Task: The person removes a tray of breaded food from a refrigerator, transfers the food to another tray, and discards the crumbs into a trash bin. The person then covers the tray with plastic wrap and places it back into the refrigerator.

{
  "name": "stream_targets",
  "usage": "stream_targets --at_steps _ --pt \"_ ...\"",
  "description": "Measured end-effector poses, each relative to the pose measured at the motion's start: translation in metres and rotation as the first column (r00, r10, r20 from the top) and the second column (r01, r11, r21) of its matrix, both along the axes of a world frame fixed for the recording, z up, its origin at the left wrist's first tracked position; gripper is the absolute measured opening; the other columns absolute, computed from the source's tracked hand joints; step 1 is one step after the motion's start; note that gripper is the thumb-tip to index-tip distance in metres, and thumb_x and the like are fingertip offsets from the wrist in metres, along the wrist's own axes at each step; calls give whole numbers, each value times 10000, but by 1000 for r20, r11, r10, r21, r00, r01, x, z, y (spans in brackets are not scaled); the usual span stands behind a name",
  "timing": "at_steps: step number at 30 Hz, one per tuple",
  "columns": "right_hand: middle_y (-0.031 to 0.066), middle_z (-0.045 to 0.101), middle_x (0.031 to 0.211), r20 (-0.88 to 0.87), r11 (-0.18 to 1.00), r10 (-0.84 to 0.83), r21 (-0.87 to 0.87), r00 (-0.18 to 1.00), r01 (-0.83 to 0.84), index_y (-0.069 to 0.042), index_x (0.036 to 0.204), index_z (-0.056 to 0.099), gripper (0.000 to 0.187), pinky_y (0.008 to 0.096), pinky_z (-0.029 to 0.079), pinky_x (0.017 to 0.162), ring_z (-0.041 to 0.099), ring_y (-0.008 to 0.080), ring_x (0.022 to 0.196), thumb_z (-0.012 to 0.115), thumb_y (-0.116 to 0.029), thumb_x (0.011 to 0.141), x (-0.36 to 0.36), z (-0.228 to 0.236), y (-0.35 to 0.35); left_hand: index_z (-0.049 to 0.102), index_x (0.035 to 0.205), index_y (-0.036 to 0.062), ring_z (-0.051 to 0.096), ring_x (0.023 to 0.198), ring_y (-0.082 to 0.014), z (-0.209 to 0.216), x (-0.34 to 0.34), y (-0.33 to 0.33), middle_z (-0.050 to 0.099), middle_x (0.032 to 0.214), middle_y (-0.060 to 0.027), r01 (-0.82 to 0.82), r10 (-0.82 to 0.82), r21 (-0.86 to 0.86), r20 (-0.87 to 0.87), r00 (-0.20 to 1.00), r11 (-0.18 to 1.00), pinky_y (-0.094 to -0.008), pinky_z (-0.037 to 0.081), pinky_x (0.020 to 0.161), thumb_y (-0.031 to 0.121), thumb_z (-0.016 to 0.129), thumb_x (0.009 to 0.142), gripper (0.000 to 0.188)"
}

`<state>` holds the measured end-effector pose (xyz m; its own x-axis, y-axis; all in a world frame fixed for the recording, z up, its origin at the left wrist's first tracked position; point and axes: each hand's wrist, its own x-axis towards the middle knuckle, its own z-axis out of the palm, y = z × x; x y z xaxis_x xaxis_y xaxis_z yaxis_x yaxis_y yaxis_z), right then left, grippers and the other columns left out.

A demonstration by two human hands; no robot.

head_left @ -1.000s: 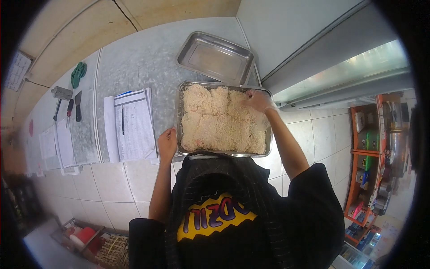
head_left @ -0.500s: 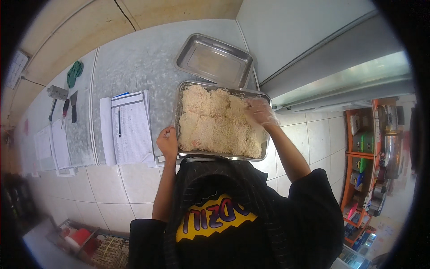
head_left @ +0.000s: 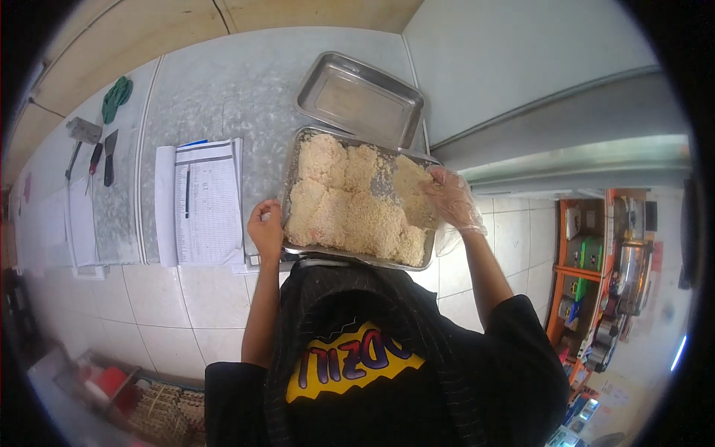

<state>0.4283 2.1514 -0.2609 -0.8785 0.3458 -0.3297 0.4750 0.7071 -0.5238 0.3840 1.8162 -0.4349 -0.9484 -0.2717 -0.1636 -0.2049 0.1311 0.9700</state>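
A steel tray [head_left: 291, 173] full of several breaded cutlets [head_left: 350, 205] is held in front of my chest, over the counter's front edge. My left hand [head_left: 265, 231], bare, grips the tray's left rim. My right hand [head_left: 451, 200] wears a clear plastic glove and holds the tray's right end, fingers against a breaded piece there. A second, empty steel tray [head_left: 359, 98] lies on the counter just behind the full one.
A clipboard with printed sheets and a pen [head_left: 199, 201] lies left of the tray. Further left are scrapers [head_left: 103, 158], a green cloth [head_left: 115, 96] and more papers. A steel shelf edge [head_left: 573, 160] runs at the right. Tiled floor below.
The full tray has come off the counter toward my body and tilted slightly. Both hands moved back with it; the right hand shifted from the far right corner to the right end.
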Motion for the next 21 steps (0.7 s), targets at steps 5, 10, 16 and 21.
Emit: stream_targets --at_steps 5,10,16,21 --pt "105 658 886 -119 977 -49 -210 992 23 -7 1009 624 306 296 466 752 600 165 810 635 -223 793 -56 20 16 620 962 -12 480 808 -121 35 10 -29 547 843 -32 -122 115 -91 -74 991 988 -254 402 759 178 674 823 242" --pt "127 650 883 -247 984 82 -131 966 -117 -1 997 625 347 315 461 760 598 203 818 607 -283 796 -155 15 0 606 947 -20 476 826 -124 72 45 -71 550 854 -37 -204 195 -135 -77 978 970 -259 398 787 139 630 856 185" --pt "199 607 1059 -248 904 418 24 874 -426 -5 1029 626 470 375 426 892 564 309 991 582 -394 770 -287 -109 19 598 905 -20 511 832 -151 78 111 -102 587 862 -66 -393 380 -213 -99 919 894 -298 416 792 119 614 851 150" --pt "217 556 1189 160 703 613 336 774 -627 -24 1072 625 477 388 395 960 518 336 1120 575 -380 758 -328 -113 8 586 906 -33 508 829 -155 73 173 -117 571 854 -65 -520 556 -296 47 830 801 -288 419 771 141 600 870 177"
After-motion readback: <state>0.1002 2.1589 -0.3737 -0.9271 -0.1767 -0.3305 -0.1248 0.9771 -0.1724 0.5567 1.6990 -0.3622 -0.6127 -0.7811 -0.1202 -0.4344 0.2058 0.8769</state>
